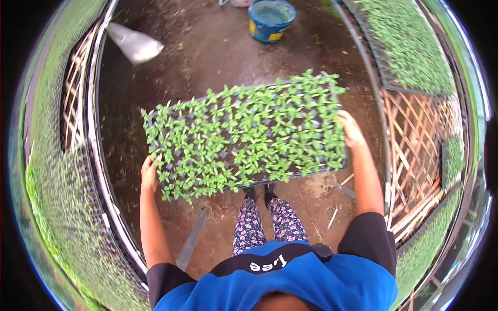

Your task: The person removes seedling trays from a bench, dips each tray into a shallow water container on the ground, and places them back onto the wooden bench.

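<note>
Between my hands is a dark seedling tray (pixel 244 183) full of small green seedlings (pixel 249 132), held out in front of my body over the dirt floor. My left hand (pixel 149 172) grips its left short end, with the fingertips partly hidden by leaves. On the opposite short end, my right hand (pixel 351 128) is closed around the edge, and its fingers are partly covered by the tray and plants. The tray tilts slightly, with its right end farther from me. A few cells show dark gaps among the seedlings.
Ahead on the dirt floor (pixel 207 62) stands a blue bucket (pixel 270 31), and a clear plastic bag (pixel 136 45) lies to the left. Slatted racks (pixel 412 150) with seedling trays (pixel 410 46) line both sides. A grey strip (pixel 193 238) lies by my feet.
</note>
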Available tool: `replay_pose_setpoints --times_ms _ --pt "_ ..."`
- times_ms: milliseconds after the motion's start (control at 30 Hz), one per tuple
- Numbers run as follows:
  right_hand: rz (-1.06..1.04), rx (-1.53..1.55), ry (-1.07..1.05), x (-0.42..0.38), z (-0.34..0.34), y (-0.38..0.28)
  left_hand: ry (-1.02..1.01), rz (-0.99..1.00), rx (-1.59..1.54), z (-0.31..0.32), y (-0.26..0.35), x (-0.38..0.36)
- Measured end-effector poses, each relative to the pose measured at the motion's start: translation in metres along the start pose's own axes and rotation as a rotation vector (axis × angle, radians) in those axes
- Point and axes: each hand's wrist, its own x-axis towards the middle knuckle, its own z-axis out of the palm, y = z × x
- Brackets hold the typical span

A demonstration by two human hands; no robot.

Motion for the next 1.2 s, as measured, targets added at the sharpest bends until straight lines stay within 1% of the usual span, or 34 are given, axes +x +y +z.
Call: replay_pose_setpoints --times_ms 33,67,100,133,167,200,233,267,333,367,400,467,567,633,667,700,733,767,800,867,933,1000,1067,1133,1167,1200 --pt "-0.096 -0.19 0.051 0.008 -0.002 0.008 -0.024 0.03 -0.015 0.001 0.013 0.002" --pt "-0.119 -0.29 0.106 0.01 0.007 0.018 -0.059 0.051 -0.026 0.004 0.011 0.005" --pt "-0.068 -0.583 0.206 -0.005 0.032 0.007 -0.086 0.027 0.041 0.01 0.007 0.01" --pt "-0.293 -0.775 0.221 0.009 0.032 0.042 -0.109 0.009 0.111 0.024 -0.001 0.014" --pt "-0.294 -0.885 0.165 0.004 0.054 0.048 -0.117 0.06 0.195 0.049 -0.015 0.017" --pt "-0.352 -1.102 0.128 0.018 0.066 0.079 -0.114 0.114 0.282 0.073 -0.031 0.018" --pt "-0.3 -1.075 0.228 0.019 0.085 0.093 -0.097 0.214 0.384 0.093 -0.047 0.026" --pt "-0.362 -0.915 0.358 0.008 0.095 0.1 -0.065 0.313 0.49 0.106 -0.055 0.027" --pt "-0.354 -0.819 0.391 -0.012 0.078 0.085 -0.038 0.312 0.486 0.104 -0.044 0.021" --pt "-0.339 -0.75 0.328 -0.039 0.06 0.055 -0.048 0.29 0.434 0.098 -0.02 0.004" --pt "-0.394 -0.711 0.4 -0.055 0.04 0.039 -0.053 0.265 0.379 0.093 0.014 -0.02" --pt "-0.233 -0.504 0.423 -0.109 0.0 -0.011 -0.13 0.272 0.236 0.075 0.047 -0.034" --pt "-0.389 -0.416 0.513 -0.185 -0.067 -0.07 -0.266 0.247 0.143 0.093 0.113 -0.069" --pt "-0.495 -0.346 0.595 -0.231 -0.124 -0.105 -0.376 0.249 0.081 0.144 0.166 -0.117" --pt "-0.464 -0.398 0.653 -0.26 -0.154 -0.126 -0.431 0.247 0.055 0.176 0.187 -0.143" --pt "-0.475 -0.43 0.719 -0.293 -0.178 -0.154 -0.51 0.283 -0.01 0.209 0.198 -0.163" --pt "-0.481 -0.438 0.749 -0.311 -0.215 -0.167 -0.589 0.314 -0.082 0.246 0.207 -0.187" --pt "-0.499 -0.536 0.784 -0.331 -0.253 -0.184 -0.637 0.262 -0.086 0.282 0.217 -0.22" --pt "-0.498 -0.734 0.87 -0.35 -0.287 -0.202 -0.678 0.204 -0.089 0.313 0.228 -0.255" --pt "-0.435 -0.962 0.922 -0.384 -0.345 -0.238 -0.826 0.159 -0.172 0.377 0.204 -0.287" --pt "-0.46 -1.16 0.933 -0.394 -0.414 -0.258 -0.87 0.154 -0.144 0.431 0.195 -0.35" --pt "-0.466 -1.288 0.936 -0.396 -0.476 -0.267 -0.87 0.065 -0.167 0.479 0.18 -0.417" --pt "-0.409 -1.352 0.91 -0.399 -0.516 -0.273 -0.86 -0.084 -0.229 0.513 0.159 -0.47" --pt "-0.39 -1.378 0.896 -0.39 -0.563 -0.269 -0.893 -0.145 -0.219 0.534 0.116 -0.492" --pt "-0.315 -1.415 0.882 -0.377 -0.577 -0.269 -0.879 -0.152 -0.21 0.536 0.114 -0.505" --pt "-0.309 -1.399 0.888 -0.37 -0.598 -0.259 -0.854 -0.187 -0.181 0.542 0.105 -0.519"
